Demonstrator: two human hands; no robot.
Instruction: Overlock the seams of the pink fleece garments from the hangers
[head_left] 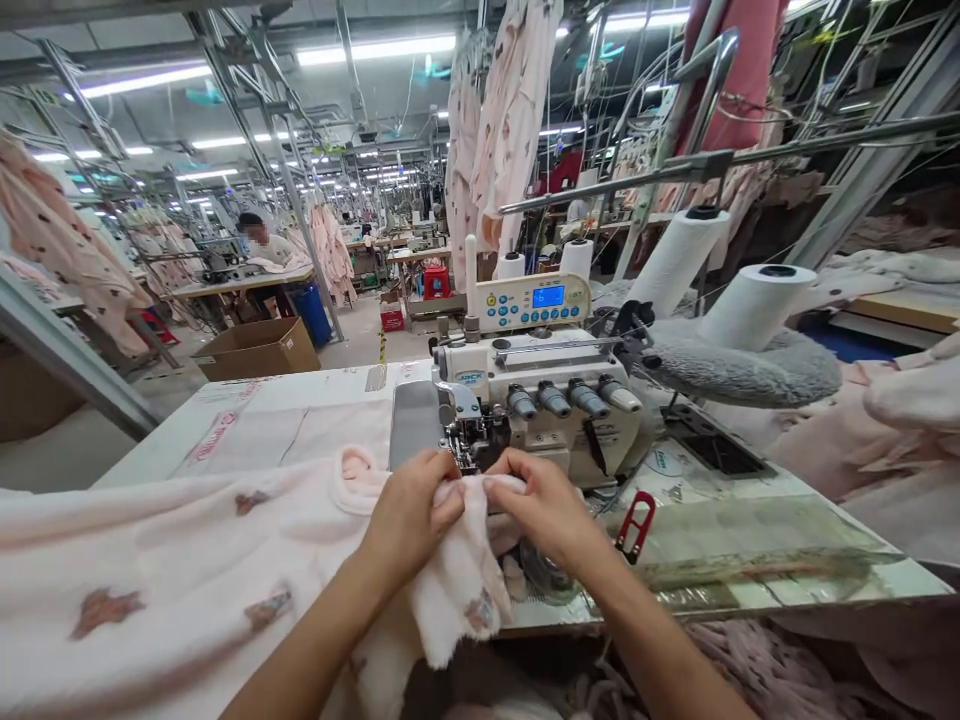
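Note:
A pale pink fleece fabric (172, 560) with small brown motifs lies across the table and hangs over its front edge. My left hand (409, 515) is closed, pinching a fold of that fabric. My right hand (544, 505) is closed on the same fold, fingertips almost meeting the left's. Both hands sit just in front of the presser foot (469, 450) of a white overlock sewing machine (540, 400), which carries a control panel with a blue display (534, 302).
Red-handled snips (636, 525) lie right of my right hand. Large white thread cones (754, 305) and grey fleece (742, 372) stand behind the machine. Pink garments (510, 110) hang overhead. A cardboard box (259, 348) sits on the floor; another person (259, 243) works far left.

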